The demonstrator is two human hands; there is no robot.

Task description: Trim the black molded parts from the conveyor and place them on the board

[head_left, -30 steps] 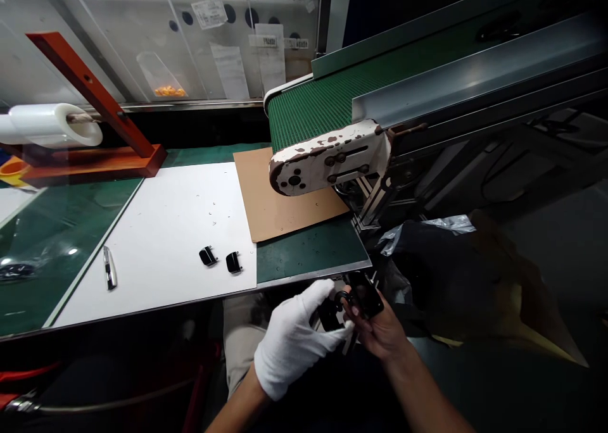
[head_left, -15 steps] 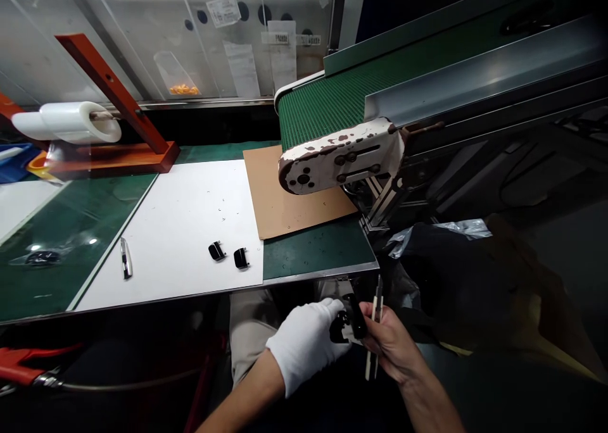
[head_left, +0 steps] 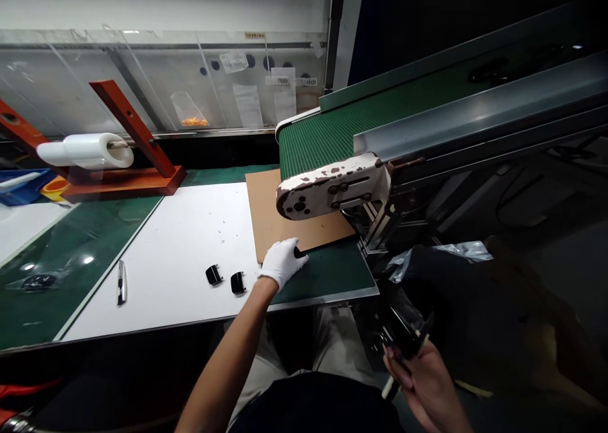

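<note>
Two black clips (head_left: 214,275), one black piece (head_left: 299,252) pinched by gloved left fingers (head_left: 284,260), another (head_left: 403,335) clenched by right fingers (head_left: 392,361).

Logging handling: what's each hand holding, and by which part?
The white-gloved left hand has a small black piece at its fingertips; the bare right hand grips a dark object, but which part is hidden.

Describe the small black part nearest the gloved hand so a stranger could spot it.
Find the white board in front of the conveyor's end. On it lie two small black parts side by side. Yours is the right one, closest to the white-gloved left hand.
</note>
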